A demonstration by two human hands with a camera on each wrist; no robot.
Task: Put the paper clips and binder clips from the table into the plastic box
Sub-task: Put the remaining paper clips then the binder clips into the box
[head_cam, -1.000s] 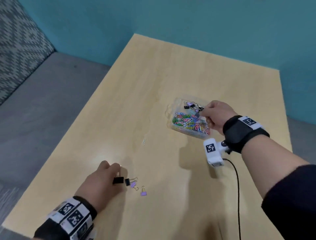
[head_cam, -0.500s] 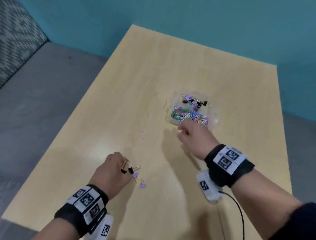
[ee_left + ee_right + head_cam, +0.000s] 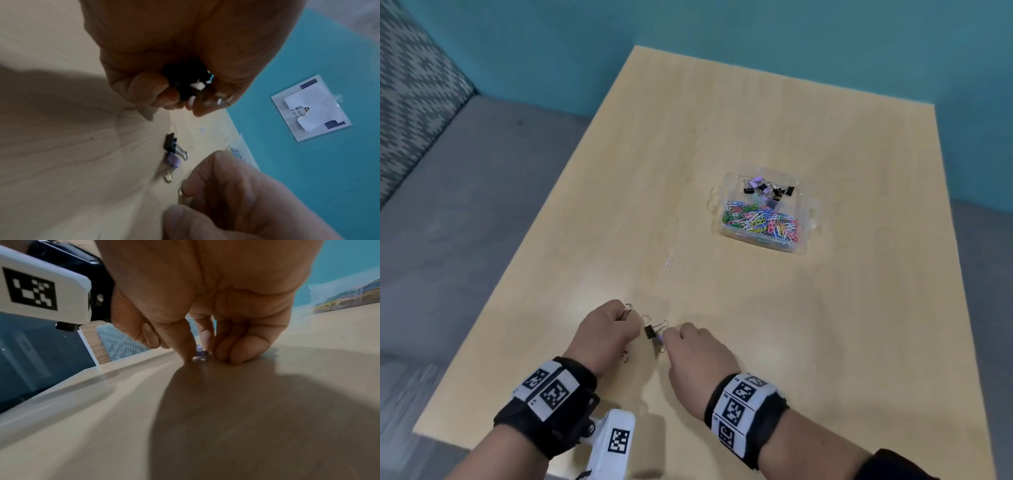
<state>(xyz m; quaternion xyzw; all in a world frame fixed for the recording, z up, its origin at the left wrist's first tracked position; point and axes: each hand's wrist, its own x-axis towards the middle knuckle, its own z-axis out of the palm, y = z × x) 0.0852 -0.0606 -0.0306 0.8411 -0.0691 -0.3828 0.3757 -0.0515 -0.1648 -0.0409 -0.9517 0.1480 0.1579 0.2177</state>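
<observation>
Two hands low over a pale wooden surface [image 3: 756,137], meeting at its near edge, well apart from the clear plastic box [image 3: 806,219]. Left hand [image 3: 604,334] curled closed around a black binder clip [image 3: 185,78], wire loops poking out past the knuckles. Right hand [image 3: 697,346] down at the surface, thumb and forefinger closing on a purple binder clip [image 3: 201,353]; hard to tell whether already pinched firm. Between the hands, on the box side of the fingertips, a loose black binder clip [image 3: 650,331] touching another purple binder clip [image 3: 173,160], long axes running roughly toward the box; both hands about equally near. One white paper clip [image 3: 669,262] alone, between the hands and the box. Box already loaded: coloured paper clips [image 3: 760,222] on the side facing the hands, binder clips [image 3: 767,188] on the far side. Nothing standing between hands and box.
</observation>
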